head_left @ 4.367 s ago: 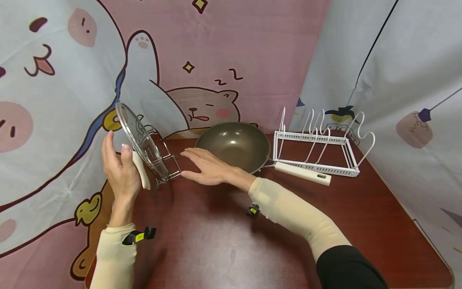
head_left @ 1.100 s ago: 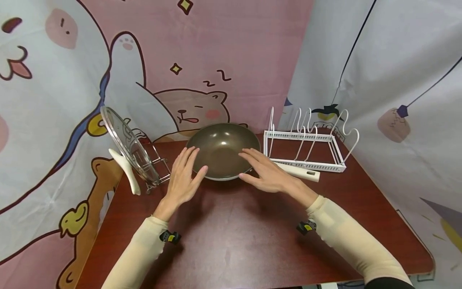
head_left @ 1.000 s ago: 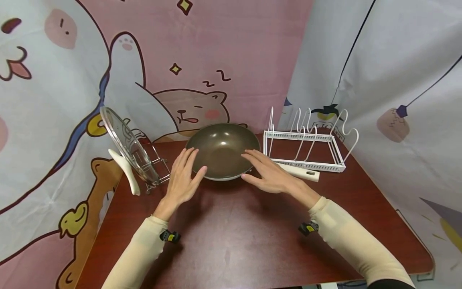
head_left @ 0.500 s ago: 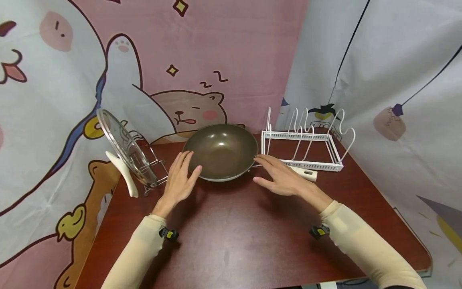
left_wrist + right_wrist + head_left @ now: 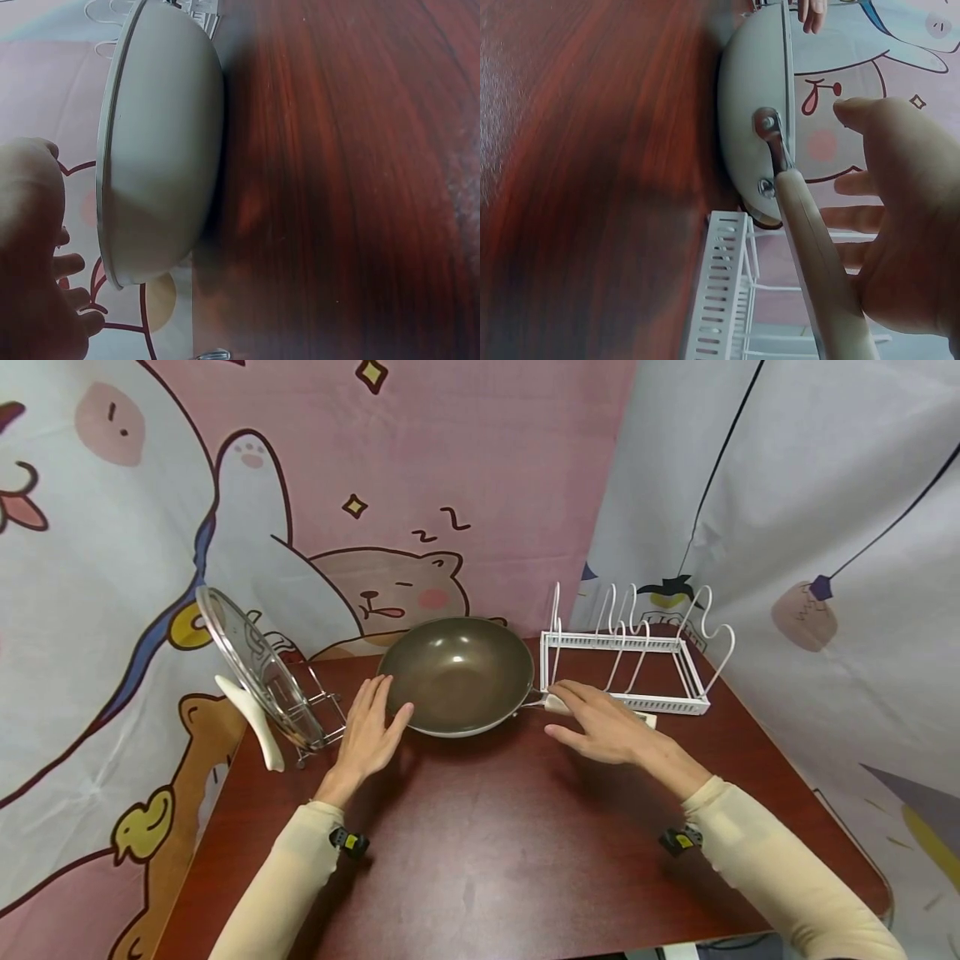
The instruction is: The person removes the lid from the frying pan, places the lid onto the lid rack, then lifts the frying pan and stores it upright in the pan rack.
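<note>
matching cream and black, left and right!
here's the cream left sleeve (image 5: 288,868), there's the cream right sleeve (image 5: 776,860), creased higher up; bare left hand (image 5: 367,735), bare right hand (image 5: 609,728), and a black left wrist camera (image 5: 348,841) and right wrist camera (image 5: 681,840), both marked yellow!

left hand (image 5: 366,731) away from the lid (image 5: 258,664), now near the pan (image 5: 457,681), right hand (image 5: 603,727) shifted rightward to the pan's handle (image 5: 810,247)
</note>
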`<state>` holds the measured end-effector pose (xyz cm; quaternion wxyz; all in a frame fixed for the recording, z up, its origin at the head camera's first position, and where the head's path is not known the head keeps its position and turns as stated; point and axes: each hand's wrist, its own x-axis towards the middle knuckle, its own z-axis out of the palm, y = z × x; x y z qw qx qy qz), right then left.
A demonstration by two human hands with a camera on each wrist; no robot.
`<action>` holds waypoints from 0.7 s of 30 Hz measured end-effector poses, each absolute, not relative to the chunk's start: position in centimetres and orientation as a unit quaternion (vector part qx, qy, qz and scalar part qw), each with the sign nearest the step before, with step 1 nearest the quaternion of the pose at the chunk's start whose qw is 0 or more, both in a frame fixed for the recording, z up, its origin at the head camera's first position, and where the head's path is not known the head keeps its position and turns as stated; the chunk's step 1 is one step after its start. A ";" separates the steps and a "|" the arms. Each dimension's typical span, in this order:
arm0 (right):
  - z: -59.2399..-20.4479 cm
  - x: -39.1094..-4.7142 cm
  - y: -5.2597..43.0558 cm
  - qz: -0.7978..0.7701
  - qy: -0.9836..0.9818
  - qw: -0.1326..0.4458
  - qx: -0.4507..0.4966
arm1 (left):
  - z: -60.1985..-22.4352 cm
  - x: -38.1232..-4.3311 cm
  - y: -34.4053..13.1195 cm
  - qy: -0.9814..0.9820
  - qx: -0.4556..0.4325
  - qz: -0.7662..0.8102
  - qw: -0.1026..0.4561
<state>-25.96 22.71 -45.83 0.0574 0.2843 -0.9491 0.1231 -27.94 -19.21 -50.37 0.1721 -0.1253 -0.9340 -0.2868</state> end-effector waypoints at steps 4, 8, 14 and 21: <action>-45.5 -26.1 23.1 0.107 -0.952 0.056 0.280 | -50.5 -28.2 -19.4 -0.937 -0.124 -0.282 0.164; -45.1 -26.2 23.3 0.095 -0.958 0.047 0.267 | -50.6 -28.3 -19.5 -0.942 -0.116 -0.279 0.149; -44.9 -26.1 23.5 0.079 -0.965 0.028 0.249 | -50.6 -28.2 -19.7 -0.952 -0.107 -0.258 0.122; -45.1 -26.3 23.6 0.077 -0.964 0.033 0.253 | -50.9 -28.2 -20.0 -0.962 -0.098 -0.235 0.094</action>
